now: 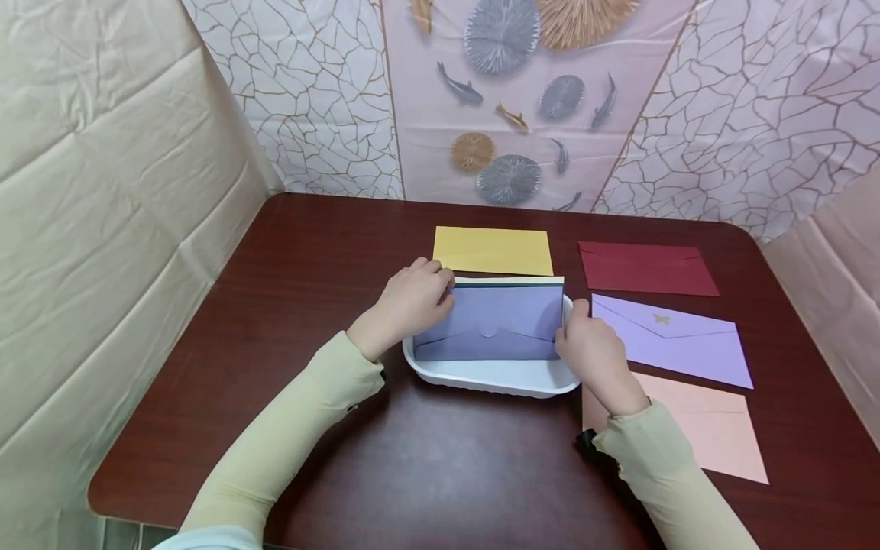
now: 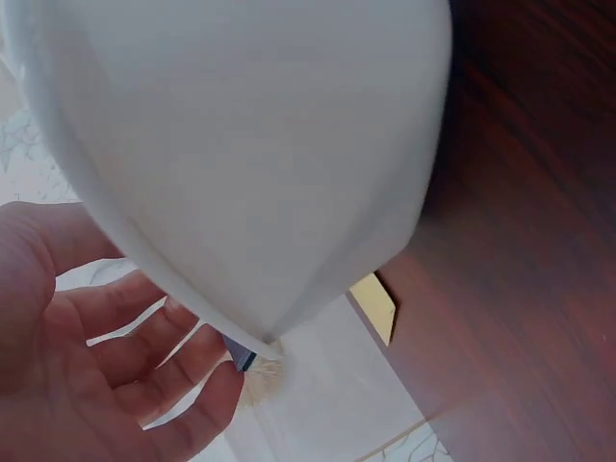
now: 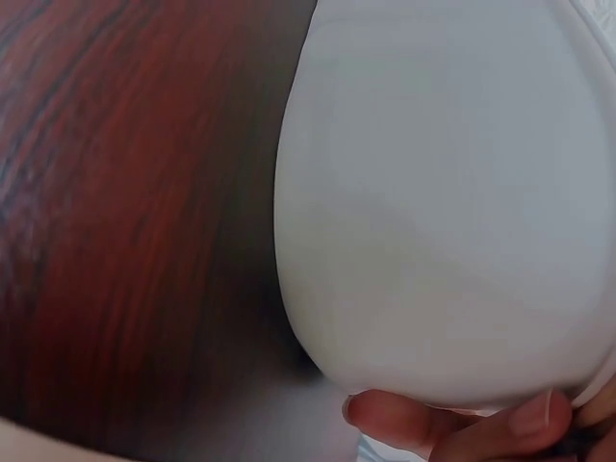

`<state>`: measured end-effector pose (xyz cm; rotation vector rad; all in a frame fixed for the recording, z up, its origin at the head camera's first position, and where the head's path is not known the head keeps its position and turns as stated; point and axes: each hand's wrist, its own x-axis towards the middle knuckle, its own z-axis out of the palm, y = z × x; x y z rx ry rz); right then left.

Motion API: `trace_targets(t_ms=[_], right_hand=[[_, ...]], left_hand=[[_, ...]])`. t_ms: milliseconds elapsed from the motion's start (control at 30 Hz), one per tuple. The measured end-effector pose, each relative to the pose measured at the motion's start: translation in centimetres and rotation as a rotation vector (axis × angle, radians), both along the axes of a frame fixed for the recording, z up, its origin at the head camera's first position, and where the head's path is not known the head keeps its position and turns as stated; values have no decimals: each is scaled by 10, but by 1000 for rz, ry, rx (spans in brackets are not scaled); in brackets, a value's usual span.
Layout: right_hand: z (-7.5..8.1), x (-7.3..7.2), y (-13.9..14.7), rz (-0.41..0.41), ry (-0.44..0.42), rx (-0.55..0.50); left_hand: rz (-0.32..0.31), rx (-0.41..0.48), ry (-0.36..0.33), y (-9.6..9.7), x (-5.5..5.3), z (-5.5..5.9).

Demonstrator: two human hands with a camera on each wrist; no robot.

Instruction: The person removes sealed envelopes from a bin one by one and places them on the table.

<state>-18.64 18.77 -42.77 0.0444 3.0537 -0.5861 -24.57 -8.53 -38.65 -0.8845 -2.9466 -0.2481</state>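
Observation:
A stack of envelopes (image 1: 491, 313), a muted purple one in front with dark and white edges behind it, stands tilted inside a white oval tray (image 1: 474, 377). My left hand (image 1: 412, 299) grips the stack's upper left edge; in the left wrist view its fingers (image 2: 207, 366) curl near a small dark purple corner past the tray rim. On the other side, my right hand (image 1: 596, 345) holds the stack's right edge beside the tray's right end. In the right wrist view, its fingertips (image 3: 395, 421) show below the tray wall (image 3: 452, 212); their contact is mostly hidden.
A yellow envelope (image 1: 492, 250) lies behind the tray. To the right are a dark red envelope (image 1: 648, 269), a lilac envelope (image 1: 687, 351) with a gold butterfly, and a pink envelope (image 1: 722, 435) partly beneath the right forearm. All lie on a dark brown table (image 1: 309, 260).

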Motion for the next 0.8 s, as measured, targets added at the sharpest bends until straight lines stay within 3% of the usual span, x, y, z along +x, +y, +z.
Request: trace_targets(t_ms=[167, 333, 500, 800], right_hand=[[-1, 1, 0, -11, 19, 1], [-2, 2, 0, -17, 34, -2], [-2, 2, -1, -28, 24, -2], [-2, 1, -2, -26, 11, -3]], left_hand=[[-25, 16, 35, -1, 1, -3], [-52, 88, 90, -6, 8, -9], [-52, 175, 72, -10, 18, -10], [-53, 237, 58, -18, 36, -8]])
